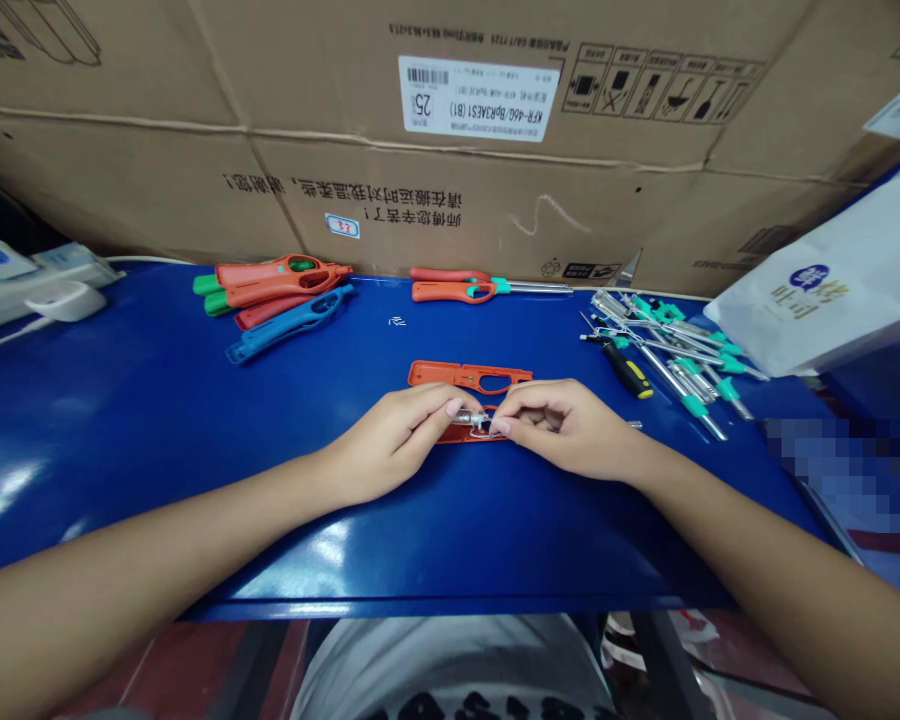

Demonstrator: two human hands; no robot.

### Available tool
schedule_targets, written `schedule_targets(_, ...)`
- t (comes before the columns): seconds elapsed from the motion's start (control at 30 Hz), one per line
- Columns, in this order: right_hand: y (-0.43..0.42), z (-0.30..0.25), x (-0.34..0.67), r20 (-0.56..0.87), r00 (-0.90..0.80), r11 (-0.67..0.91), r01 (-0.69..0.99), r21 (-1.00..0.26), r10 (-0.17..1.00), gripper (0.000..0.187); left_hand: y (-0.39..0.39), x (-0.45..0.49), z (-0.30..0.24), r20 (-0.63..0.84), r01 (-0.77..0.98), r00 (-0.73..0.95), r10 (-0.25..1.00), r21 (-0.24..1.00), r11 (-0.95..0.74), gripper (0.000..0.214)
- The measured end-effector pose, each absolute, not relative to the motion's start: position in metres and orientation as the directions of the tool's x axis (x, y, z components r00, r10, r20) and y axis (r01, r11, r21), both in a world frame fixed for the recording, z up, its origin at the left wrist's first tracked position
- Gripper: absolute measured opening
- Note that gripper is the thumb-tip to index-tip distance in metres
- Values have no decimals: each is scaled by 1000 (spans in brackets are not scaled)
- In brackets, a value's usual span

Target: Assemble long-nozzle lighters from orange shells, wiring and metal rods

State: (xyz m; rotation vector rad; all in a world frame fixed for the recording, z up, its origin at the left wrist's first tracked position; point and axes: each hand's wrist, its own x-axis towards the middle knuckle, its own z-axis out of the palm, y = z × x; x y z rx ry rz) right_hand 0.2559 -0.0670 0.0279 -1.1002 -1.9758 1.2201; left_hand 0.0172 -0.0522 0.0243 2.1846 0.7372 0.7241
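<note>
My left hand [394, 440] pinches a small clear cylinder with a metal end [466, 416], which looks like a lighter's fuel tank. At its right end my right hand [570, 425] has thumb and forefinger closed on a thin white tube or wire [481, 433]. Beneath both hands lies an orange lighter shell half [456, 434], mostly covered by the fingers. Just behind them another orange shell half [450, 374] rests with its hollow side up. A silver rod tip [635, 425] shows beyond my right hand.
Orange, green and blue shells [285, 290] are piled at back left. Two orange lighters [450, 288] lie by the cardboard box [330, 140]. At right are metal lighter rods [675, 370], a black-yellow screwdriver [627, 370] and a white bag [817, 280]. Small white pieces [397, 321] lie mid-table.
</note>
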Motion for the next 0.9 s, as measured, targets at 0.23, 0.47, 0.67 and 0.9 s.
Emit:
schedule_targets(0.23,-68,29,256,35,-509,244,351,-904,860,21,-52,17,23,292,269,676,676,756,-596,31)
schedule_targets(0.47,-67,28,256,30,-516,243,350,-905,856,22,-52,17,23,279,273,690,668,754,-597,31)
schedule_targets(0.67,-68,29,256,31,-517,241,344,-908,855,21,-52,17,24,267,275,695,668,759,-590,30)
schedule_targets(0.9,-67,29,255,7,-499,216,363,-906,866,25,-57,18,27,209,304,709,673,771,-559,26)
